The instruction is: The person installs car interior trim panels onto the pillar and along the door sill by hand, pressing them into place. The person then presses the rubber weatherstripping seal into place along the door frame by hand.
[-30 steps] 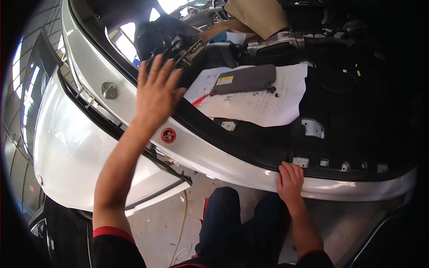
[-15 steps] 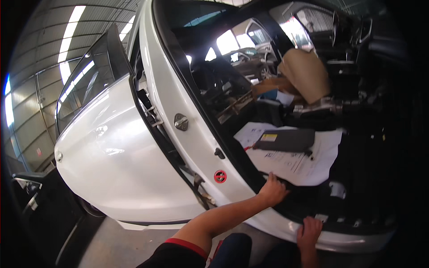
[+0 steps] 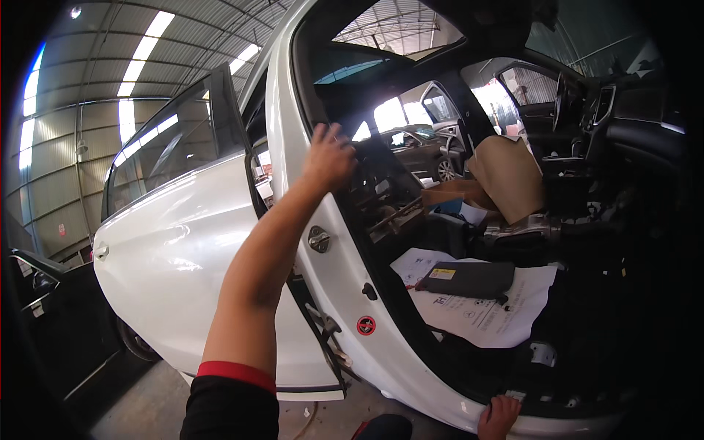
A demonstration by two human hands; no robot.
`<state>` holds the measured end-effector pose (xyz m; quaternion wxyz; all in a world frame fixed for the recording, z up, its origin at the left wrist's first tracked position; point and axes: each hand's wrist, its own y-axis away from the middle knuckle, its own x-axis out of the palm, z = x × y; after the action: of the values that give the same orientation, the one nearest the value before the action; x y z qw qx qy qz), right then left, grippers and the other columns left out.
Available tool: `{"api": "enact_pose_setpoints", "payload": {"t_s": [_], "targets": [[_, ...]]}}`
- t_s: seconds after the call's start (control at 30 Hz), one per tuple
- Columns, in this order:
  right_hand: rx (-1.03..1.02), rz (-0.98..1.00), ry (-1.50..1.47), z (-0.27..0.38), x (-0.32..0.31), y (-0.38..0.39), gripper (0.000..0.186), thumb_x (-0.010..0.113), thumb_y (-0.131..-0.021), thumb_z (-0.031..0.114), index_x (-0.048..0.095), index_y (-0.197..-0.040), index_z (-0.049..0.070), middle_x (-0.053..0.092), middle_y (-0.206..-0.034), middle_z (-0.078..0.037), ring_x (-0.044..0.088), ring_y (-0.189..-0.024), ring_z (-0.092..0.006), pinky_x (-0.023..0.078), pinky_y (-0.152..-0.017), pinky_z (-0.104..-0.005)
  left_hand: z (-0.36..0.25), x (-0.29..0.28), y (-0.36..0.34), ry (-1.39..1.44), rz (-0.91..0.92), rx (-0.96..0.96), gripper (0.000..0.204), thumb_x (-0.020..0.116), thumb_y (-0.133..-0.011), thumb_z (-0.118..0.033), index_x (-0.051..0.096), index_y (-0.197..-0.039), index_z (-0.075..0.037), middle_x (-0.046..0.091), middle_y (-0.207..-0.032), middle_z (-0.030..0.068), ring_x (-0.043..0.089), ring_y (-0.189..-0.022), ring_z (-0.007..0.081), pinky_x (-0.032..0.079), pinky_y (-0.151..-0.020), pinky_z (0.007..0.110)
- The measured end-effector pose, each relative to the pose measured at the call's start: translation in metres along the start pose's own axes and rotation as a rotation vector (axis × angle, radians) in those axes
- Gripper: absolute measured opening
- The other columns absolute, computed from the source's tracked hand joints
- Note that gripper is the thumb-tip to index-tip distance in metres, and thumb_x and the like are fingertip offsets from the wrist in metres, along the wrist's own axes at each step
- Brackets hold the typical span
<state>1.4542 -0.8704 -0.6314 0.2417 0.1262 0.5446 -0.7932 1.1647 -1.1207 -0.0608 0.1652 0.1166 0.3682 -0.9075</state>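
My left hand is raised to the white door pillar of a car, its bent fingers closed over the pillar's dark inner edge. Low at the front, my right hand has its fingers curled over the white door sill. Inside the doorway, a dark grey sun visor-like flat panel with a yellow label lies on a printed white paper sheet. The sheet covers part of the black car floor.
To the left, a white rear door stands ajar beside the pillar. A brown paper-like cover and an opened cardboard box sit deeper in the stripped cabin. A dark car door is at the far left.
My left hand has left the lower sill area and risen to the door pillar. My right hand stays at the sill. The view has tilted up, showing more roof and dashboard.
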Motion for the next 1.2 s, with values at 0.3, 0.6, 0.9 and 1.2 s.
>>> {"api": "enact_pose_setpoints", "payload": {"t_s": [0.3,0.6,0.9,1.2], "targets": [[0.013,0.160,0.116,-0.014,0.035,0.006,0.041,0.061,-0.082,0.020,0.061,-0.117,0.000,0.060,-0.117,-0.019,0.053,-0.115,-0.0395,0.037,-0.102,-0.0570,-0.018,0.017,0.012,0.007,0.272,0.096,0.045,0.064,-0.086,-0.045,0.070,-0.117,-0.013,0.060,-0.135,0.0094,0.039,-0.138,0.0359,0.021,-0.118,0.054],[0.100,0.236,0.174,0.002,0.027,-0.014,0.044,0.063,-0.082,0.015,0.059,-0.124,0.001,0.059,-0.127,-0.017,0.053,-0.119,-0.0341,0.035,-0.106,-0.0528,-0.209,0.083,0.172,0.593,0.293,0.497,0.077,0.067,-0.081,-0.054,0.054,-0.137,-0.003,0.047,-0.145,0.0157,0.039,-0.138,0.0370,0.022,-0.120,0.050],[0.532,0.639,0.216,0.099,-0.066,-0.018,0.037,0.065,-0.082,0.015,0.064,-0.118,0.004,0.061,-0.127,-0.017,0.052,-0.121,-0.0379,0.040,-0.104,-0.0506,-0.181,-0.078,0.445,1.589,0.997,0.559,0.048,0.061,-0.092,-0.036,0.058,-0.133,-0.012,0.050,-0.144,0.0138,0.041,-0.138,0.0318,0.028,-0.115,0.049],[1.429,1.005,0.261,0.278,-0.189,0.030,0.036,0.057,-0.086,0.026,0.071,-0.114,0.008,0.070,-0.115,-0.017,0.064,-0.112,-0.0334,0.049,-0.096,-0.0411,0.130,-0.119,0.557,1.254,1.683,-0.648,0.038,0.060,-0.092,-0.029,0.067,-0.119,-0.003,0.071,-0.103,0.0211,0.069,-0.100,0.0333,0.053,-0.087,0.040]]}}
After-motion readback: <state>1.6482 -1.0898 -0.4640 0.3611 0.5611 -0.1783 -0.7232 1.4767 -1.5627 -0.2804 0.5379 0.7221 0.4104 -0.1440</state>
